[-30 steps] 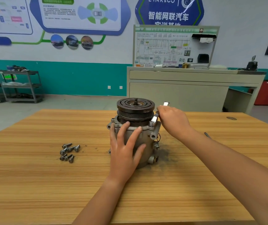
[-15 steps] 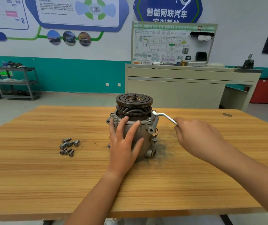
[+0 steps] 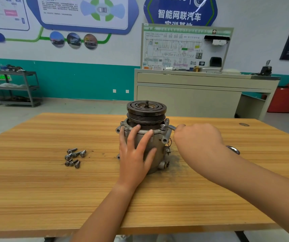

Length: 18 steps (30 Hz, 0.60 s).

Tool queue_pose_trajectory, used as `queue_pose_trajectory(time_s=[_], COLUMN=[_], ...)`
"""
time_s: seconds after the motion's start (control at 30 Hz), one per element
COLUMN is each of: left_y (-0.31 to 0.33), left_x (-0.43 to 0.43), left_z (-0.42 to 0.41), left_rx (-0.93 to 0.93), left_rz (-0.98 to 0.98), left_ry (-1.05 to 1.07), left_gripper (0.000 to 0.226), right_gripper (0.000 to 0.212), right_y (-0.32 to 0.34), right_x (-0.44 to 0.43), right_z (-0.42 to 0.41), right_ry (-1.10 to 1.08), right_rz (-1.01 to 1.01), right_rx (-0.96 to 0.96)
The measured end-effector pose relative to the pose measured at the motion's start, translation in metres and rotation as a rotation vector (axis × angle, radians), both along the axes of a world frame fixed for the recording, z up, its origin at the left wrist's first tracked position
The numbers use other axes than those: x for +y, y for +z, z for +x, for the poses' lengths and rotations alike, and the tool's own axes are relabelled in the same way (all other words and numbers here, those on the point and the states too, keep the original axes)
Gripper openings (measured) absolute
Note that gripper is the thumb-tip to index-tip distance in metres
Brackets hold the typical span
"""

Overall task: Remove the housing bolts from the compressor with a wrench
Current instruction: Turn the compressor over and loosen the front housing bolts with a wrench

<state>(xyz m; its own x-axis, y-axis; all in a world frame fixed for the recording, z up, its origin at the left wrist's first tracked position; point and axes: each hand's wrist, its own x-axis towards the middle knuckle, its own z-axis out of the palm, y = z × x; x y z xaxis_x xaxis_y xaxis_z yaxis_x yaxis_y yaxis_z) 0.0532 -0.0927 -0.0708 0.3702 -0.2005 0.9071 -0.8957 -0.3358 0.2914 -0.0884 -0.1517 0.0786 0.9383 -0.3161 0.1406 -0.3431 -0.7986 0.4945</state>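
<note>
A grey compressor with a dark grooved pulley stands upright in the middle of the wooden table. My left hand presses flat on its front, fingers spread. My right hand grips a silver wrench, whose ring end sits on a housing bolt at the compressor's upper right flange. The wrench's other end shows past my right wrist. Several removed bolts lie loose on the table to the left.
A beige workbench with a wiring diagram board stands behind the table. A metal shelf trolley is at the far left and a red cabinet at the right. A dark knot marks the table's far right.
My right hand swung the wrench handle from behind the compressor round to the right side, then drew in closer to the bolt. My left hand stayed on the housing.
</note>
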Motion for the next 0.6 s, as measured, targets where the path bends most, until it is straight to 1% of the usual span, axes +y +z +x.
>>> queue_pose_trajectory(time_s=[0.1,0.17,0.23,0.5,0.6], left_y=[0.0,0.0,-0.001,0.0,-0.002], left_x=[0.0,0.001,0.001,0.001,0.001], left_z=[0.0,0.0,-0.001,0.0,0.001], left_rx=[-0.001,0.002,0.006,-0.003,-0.003], left_rz=[0.002,0.006,0.008,-0.003,-0.005], left_ry=[0.0,0.003,0.002,-0.008,-0.017], left_gripper=[0.043,0.043,0.043,0.044,0.043], right_gripper=[0.05,0.055,0.056,0.052,0.039], right_y=[-0.003,-0.006,-0.013,-0.049,-0.066], right_x=[0.006,0.006,0.003,-0.016,-0.036], right_z=[0.005,0.005,0.003,0.001,-0.003], right_ry=[-0.064,-0.062,-0.047,0.022,-0.03], right_rz=[0.015,0.023,0.042,-0.003,0.084], right_rx=[0.039,0.043,0.005,-0.237,-0.288])
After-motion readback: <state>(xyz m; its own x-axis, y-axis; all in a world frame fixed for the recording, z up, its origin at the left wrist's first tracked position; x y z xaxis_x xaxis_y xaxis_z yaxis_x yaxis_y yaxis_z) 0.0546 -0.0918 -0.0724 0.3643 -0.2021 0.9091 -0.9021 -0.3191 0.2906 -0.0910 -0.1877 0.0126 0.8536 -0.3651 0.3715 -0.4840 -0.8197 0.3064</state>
